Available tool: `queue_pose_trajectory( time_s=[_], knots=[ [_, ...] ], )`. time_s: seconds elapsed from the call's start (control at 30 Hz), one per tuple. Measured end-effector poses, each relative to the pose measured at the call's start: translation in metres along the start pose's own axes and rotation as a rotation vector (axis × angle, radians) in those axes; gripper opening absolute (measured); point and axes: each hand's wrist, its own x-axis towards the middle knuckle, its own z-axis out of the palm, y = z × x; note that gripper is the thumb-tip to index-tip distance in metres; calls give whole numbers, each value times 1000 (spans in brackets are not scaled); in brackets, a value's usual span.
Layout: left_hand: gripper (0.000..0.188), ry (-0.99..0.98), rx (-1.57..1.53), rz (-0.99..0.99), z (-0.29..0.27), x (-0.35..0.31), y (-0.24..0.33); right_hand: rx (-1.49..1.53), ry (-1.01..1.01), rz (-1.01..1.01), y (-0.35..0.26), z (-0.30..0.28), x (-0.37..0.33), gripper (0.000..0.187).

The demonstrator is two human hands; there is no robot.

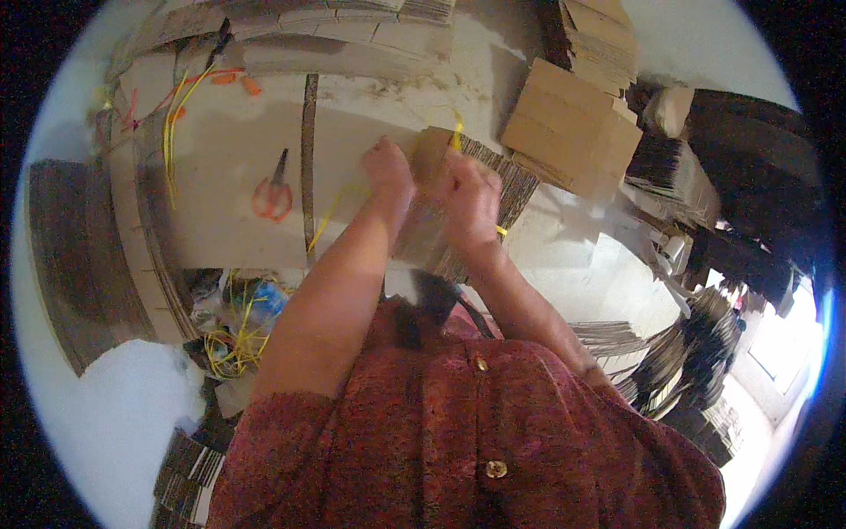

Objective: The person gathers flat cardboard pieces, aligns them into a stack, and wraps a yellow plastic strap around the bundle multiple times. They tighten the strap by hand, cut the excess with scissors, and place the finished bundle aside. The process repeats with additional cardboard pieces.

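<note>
Big flat cardboard sheets (229, 176) cover the desk, with a dark strip (308, 159) running down between two of them. More corrugated sheets stacked along the far edge (352, 26) and a darker pile at the left (75, 256). A stack of folded tan cartons (573, 128) sits at the right, just beyond the hands; further bundles of flat board (687, 353) fan out lower right.

Person in a reddish patterned shirt (458, 423), both forearms coming up from the lower edge.

Centre of the desk: a bundle of flattened cardboard pieces (507, 181), ridged edges showing, lying under and between the two hands. Yellow plastic strap (456, 132) sticks up from its top, another bit trails left (335, 207) across the sheet.

Left hand (388, 167) rests on the bundle's left end, fingers curled down onto it; can't tell if they pinch the strap. Right hand (471, 198) just beside it, fingers bunched tight over the bundle at the strap, grip detail hidden by the knuckles.

Orange-handled scissors (273, 192) lie on the sheet, left of the hands, apart from them. Loose yellow strap lengths (176, 123) upper left; a tangle of yellow strap offcuts (233, 339) below the desk edge.
</note>
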Motion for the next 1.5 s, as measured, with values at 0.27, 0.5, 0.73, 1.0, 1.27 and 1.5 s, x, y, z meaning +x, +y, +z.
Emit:
queue_pose_trajectory(
  time_s=[0.27,0.5,0.73,1.0,1.27,1.5],
  knots=[
    [33,156,-739,-163,3,3,-6,788,-161,528,-12,4,41,33],
    [20,-52,14,979,-34,-47,24,678,-169,546,-1,-11,63,34],
    [19,-171,279,928,-23,-46,29,150,-318,-243,11,-23,63,35],
    [24,-35,189,619,-30,-63,28,-487,399,-317,-5,-114,32,66],
    [33,61,205,660,-28,-74,34,-103,331,65,87,-45,-47,80],
    [34,38,67,546,-25,-75,36,920,64,777,117,-39,-88,71]
  ],
)
